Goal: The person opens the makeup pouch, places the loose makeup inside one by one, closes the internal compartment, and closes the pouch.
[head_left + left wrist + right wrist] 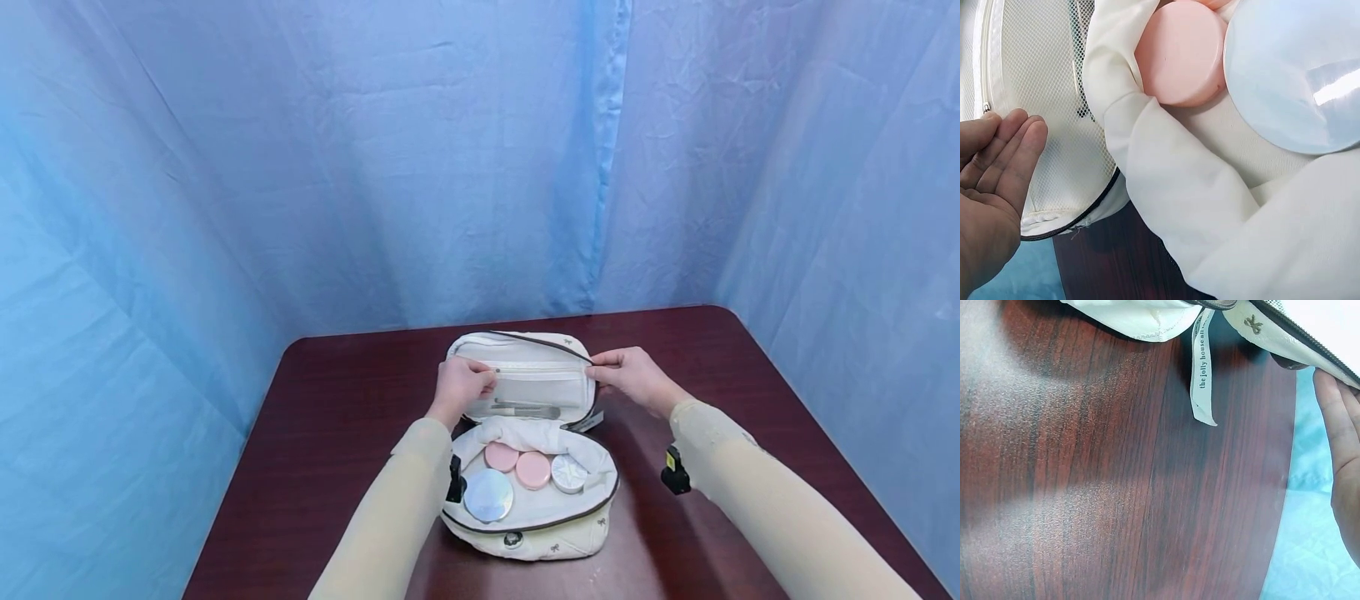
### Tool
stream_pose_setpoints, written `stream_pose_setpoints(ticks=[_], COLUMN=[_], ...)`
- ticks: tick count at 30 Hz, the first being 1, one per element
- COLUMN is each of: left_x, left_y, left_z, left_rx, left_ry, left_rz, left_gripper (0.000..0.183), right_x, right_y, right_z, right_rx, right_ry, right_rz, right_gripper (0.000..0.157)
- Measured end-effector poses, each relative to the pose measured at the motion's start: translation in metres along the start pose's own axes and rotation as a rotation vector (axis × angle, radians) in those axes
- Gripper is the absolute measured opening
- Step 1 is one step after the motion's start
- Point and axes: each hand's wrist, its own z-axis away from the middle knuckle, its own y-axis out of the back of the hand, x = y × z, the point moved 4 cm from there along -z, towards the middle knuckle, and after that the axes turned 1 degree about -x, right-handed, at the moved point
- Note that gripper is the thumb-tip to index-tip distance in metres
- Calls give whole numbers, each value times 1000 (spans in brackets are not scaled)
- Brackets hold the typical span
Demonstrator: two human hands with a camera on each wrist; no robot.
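Observation:
A white cosmetic bag [558,542] stands unzipped on the table, its lid [567,340] raised at the back. Inside the lid is a mesh pocket [1041,56] with its own white zipper; slim brush-like items [528,411] show through the mesh. My left hand [459,385] pinches the small zipper pull [986,107] near the pocket's left end, thumb against fingertips. On the other side, my right hand [633,377] grips the lid's right edge between thumb and fingers. Two pink round cases [533,470], a silver round case [568,473] and a larger pale-blue disc [488,495] lie in the bag.
The dark red wooden table [345,467] extends around the bag on both sides. Blue curtains [450,167] hang behind and at both sides of it. A white fabric label [1202,375] sticks out at the bag's right hinge.

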Motion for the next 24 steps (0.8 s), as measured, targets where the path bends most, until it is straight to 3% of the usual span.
stream_pose_setpoints(ticks=[11, 24], left_x=[-11, -13], left_y=[17, 20], left_z=[-2, -3], left_rx=[39, 53], left_ry=[-22, -3], left_rz=[-2, -21], left_gripper=[14, 15], right_x=[4, 0], right_y=[1, -1], right_z=[0, 1], right_rx=[-3, -8], right_ry=[8, 17], right_rz=[-3, -15], right_gripper=[42, 40])
